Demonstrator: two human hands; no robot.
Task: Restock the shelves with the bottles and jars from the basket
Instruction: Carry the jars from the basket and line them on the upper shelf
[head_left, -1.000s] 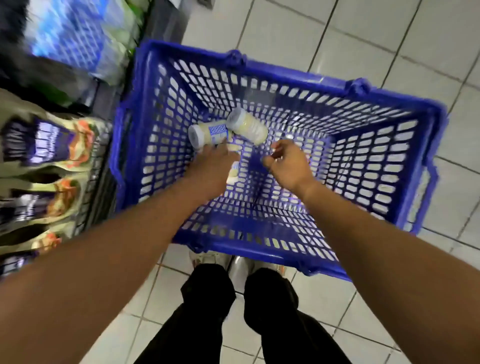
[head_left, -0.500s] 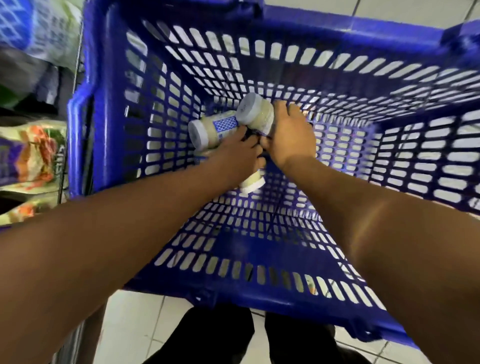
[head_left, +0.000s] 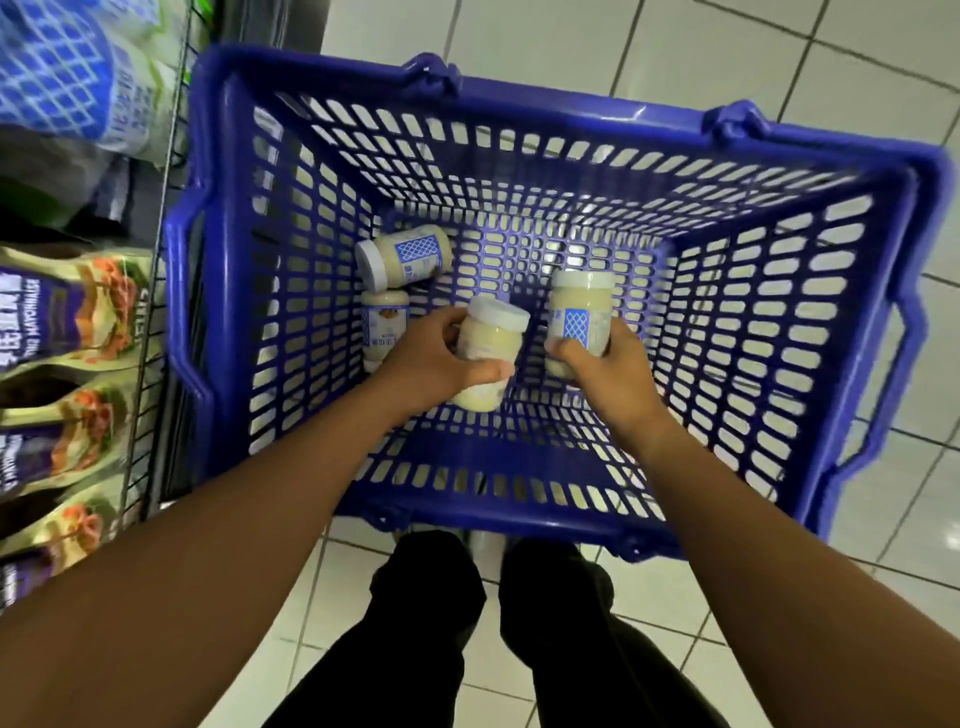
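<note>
Where both hands groped low half a second ago, my left hand (head_left: 441, 358) now wraps one jar (head_left: 488, 353), my right hand (head_left: 608, 374) another (head_left: 579, 322), lifted inside the basket (head_left: 571, 135); two jars (head_left: 405, 254) remain below.

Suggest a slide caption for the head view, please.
Each hand, left and right, holds a jar over a blue basket with two jars left.

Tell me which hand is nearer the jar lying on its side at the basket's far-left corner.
Left. The left hand, gripping its own jar, sits just below-right of that lying jar; the right hand is farther right.
</note>
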